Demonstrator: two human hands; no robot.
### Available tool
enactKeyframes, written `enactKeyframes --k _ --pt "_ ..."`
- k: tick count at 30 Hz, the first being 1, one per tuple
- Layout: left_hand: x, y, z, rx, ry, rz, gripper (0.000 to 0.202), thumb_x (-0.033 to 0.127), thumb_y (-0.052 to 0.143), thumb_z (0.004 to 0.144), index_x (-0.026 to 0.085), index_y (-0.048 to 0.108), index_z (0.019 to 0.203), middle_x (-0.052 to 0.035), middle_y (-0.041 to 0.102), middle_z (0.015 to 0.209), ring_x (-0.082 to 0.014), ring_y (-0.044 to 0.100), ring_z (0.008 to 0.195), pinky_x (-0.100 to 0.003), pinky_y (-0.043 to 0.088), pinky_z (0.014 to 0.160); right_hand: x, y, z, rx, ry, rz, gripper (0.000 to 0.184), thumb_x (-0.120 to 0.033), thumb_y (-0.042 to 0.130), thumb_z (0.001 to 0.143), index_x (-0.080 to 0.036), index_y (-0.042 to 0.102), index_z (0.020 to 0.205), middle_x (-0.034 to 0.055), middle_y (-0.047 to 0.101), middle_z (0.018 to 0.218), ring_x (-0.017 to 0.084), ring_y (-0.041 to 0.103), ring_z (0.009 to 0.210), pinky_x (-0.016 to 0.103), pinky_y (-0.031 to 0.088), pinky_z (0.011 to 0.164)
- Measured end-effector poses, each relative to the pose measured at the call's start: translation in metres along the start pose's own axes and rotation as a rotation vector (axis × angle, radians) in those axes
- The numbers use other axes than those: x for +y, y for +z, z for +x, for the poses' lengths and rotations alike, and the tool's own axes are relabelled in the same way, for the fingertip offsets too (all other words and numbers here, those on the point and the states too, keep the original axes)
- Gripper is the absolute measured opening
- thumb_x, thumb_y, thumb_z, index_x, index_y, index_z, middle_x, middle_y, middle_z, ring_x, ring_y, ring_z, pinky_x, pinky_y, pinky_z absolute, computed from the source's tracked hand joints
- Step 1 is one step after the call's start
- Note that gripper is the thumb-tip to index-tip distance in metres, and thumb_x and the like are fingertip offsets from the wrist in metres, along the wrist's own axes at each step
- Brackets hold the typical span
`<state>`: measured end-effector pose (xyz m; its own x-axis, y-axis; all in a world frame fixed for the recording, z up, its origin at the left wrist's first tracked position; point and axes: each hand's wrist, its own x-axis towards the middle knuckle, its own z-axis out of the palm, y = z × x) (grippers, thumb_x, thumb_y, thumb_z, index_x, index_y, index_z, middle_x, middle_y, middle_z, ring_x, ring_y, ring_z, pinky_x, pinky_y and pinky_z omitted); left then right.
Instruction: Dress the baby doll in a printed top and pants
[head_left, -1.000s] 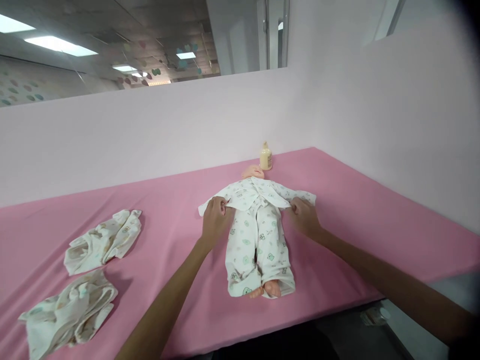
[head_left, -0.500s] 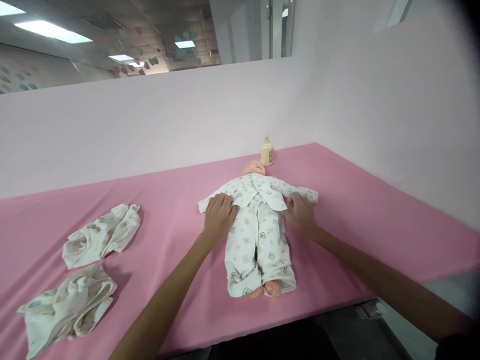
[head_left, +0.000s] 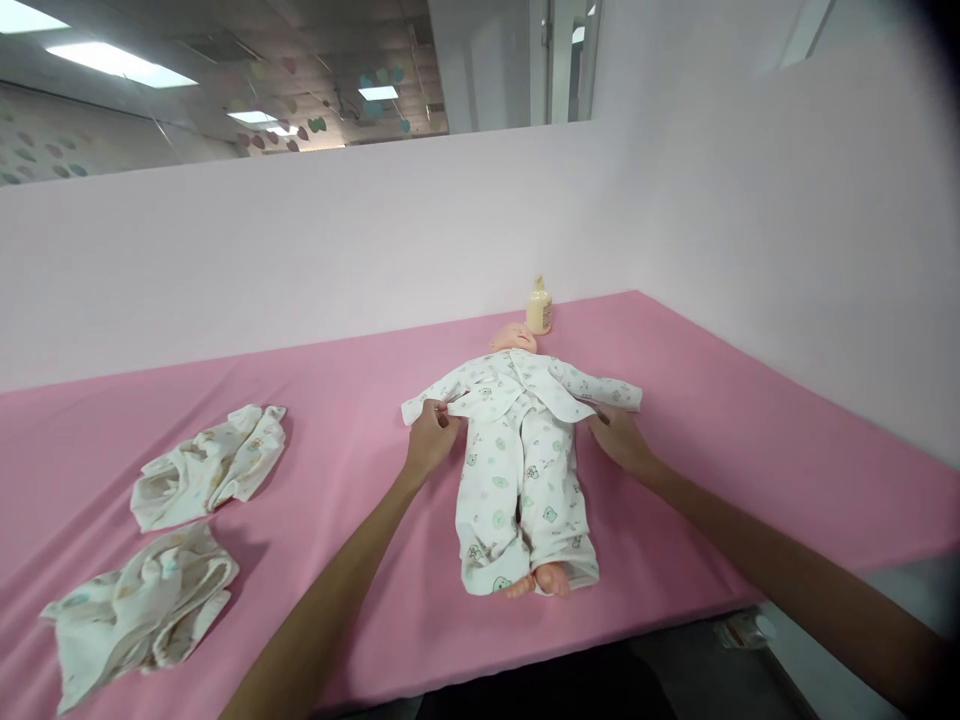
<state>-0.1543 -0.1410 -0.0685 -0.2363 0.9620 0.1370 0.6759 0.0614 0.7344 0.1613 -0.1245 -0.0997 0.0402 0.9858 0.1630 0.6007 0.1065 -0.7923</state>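
Note:
A baby doll (head_left: 514, 338) lies on its back with its head toward the wall and its feet toward me. It wears a white printed baby shirt (head_left: 495, 392) and matching pants (head_left: 495, 490); its bare feet poke out at the cuffs. My left hand (head_left: 433, 436) pinches the shirt's lower corner on the left side. On the other side, my right hand (head_left: 619, 438) is closed on the opposite lower corner. Between my hands the shirt hem is spread outward over the top of the pants.
Two crumpled printed baby garments, an upper one (head_left: 210, 468) and a lower one (head_left: 146, 605), lie at the left on the pink sheet (head_left: 360, 600). A cream pump bottle (head_left: 538, 308) stands behind the doll's head. White walls (head_left: 337, 240) border the back and right.
Both hands have moved outward slightly, drawing the shirt's lower corners apart so that the hem lies wider. The view has shifted slightly; the doll and the other garments stay in place.

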Motion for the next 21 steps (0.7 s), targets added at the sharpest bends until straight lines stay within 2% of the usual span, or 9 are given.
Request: enactKeyframes --k 2,4,6,8,11,14,16,18,21 --pt "0.002 0.003 0.000 -0.041 -0.009 -0.093 0.035 0.037 0.054 0.085 0.023 0.045 0.116 -0.0040 0.064 0.100 -0.0177 0.060 0.085 -0.028 0.045 0.069 -0.004 -0.001 0.003 -0.023 0.053 0.084 0.033 -0.041 0.042 0.088 -0.023 0.039 0.060 0.0001 0.050 0.062 0.016 0.045 0.058 0.028 0.030 0.052" --pt "0.005 0.010 0.001 -0.034 -0.045 -0.167 0.040 0.038 0.052 0.086 0.023 0.041 0.121 -0.0059 0.063 0.108 -0.0176 0.061 0.090 -0.028 0.046 0.071 -0.007 0.002 0.008 -0.030 0.052 0.095 0.039 -0.047 0.042 0.089 -0.022 0.043 0.059 0.0015 0.052 0.061 0.017 0.047 0.058 0.029 0.031 0.052" --pt "0.010 0.018 0.004 0.026 -0.082 -0.188 0.034 0.037 0.049 0.087 0.022 0.043 0.118 -0.0065 0.063 0.108 -0.0177 0.061 0.090 -0.028 0.046 0.072 -0.010 0.007 0.014 -0.025 0.048 0.048 0.045 -0.054 0.042 0.088 -0.023 0.042 0.056 0.0017 0.051 0.058 0.016 0.046 0.055 0.029 0.030 0.051" --pt "0.015 0.026 0.008 0.100 -0.073 -0.161 0.022 0.035 0.045 0.088 0.022 0.047 0.105 -0.0056 0.063 0.102 -0.0179 0.060 0.087 -0.029 0.045 0.072 -0.010 0.013 0.019 -0.020 0.054 -0.025 0.048 -0.058 0.042 0.088 -0.023 0.038 0.055 0.0006 0.048 0.056 0.015 0.042 0.052 0.029 0.028 0.051" --pt "0.016 0.034 0.013 0.194 -0.010 -0.105 0.008 0.029 0.043 0.088 0.022 0.047 0.087 -0.0044 0.063 0.093 -0.0191 0.058 0.084 -0.029 0.043 0.069 -0.008 0.019 0.023 -0.022 0.015 -0.140 0.043 -0.048 0.040 0.089 -0.022 0.035 0.055 -0.0002 0.048 0.057 0.015 0.042 0.053 0.029 0.027 0.052" --pt "0.008 0.033 0.015 0.212 0.046 -0.024 0.005 0.021 0.043 0.084 0.022 0.048 0.085 -0.0051 0.065 0.094 -0.0218 0.059 0.086 -0.031 0.043 0.069 -0.002 0.018 0.021 -0.015 -0.038 -0.218 0.036 -0.036 0.044 0.086 -0.022 0.032 0.055 0.0001 0.049 0.058 0.015 0.043 0.056 0.030 0.026 0.054" --pt "-0.001 0.027 0.011 0.179 0.091 0.077 0.014 0.016 0.043 0.082 0.021 0.051 0.093 -0.0063 0.066 0.096 -0.0240 0.060 0.089 -0.032 0.043 0.069 0.006 0.013 0.015 0.035 -0.131 -0.320 0.033 -0.034 0.046 0.086 -0.022 0.034 0.057 0.0008 0.051 0.059 0.017 0.045 0.060 0.031 0.029 0.059" --pt "-0.010 0.019 0.004 0.126 0.142 0.212 0.025 0.013 0.042 0.083 0.020 0.051 0.105 -0.0081 0.067 0.098 -0.0258 0.061 0.090 -0.032 0.042 0.069 0.015 0.006 0.008 0.134 -0.302 -0.472 0.027 -0.029 0.047 0.086 -0.022 0.038 0.061 0.0023 0.056 0.063 0.019 0.050 0.068 0.034 0.035 0.069" --pt "-0.014 0.007 -0.013 0.040 0.203 0.456 0.027 0.014 0.039 0.088 0.018 0.050 0.112 -0.0109 0.067 0.100 -0.0265 0.062 0.088 -0.032 0.039 0.065 0.028 -0.001 -0.003 0.243 -0.554 -0.663 0.022 -0.019 0.045 0.086 -0.022 0.047 0.065 0.0056 0.061 0.068 0.022 0.053 0.078 0.037 0.035 0.084"
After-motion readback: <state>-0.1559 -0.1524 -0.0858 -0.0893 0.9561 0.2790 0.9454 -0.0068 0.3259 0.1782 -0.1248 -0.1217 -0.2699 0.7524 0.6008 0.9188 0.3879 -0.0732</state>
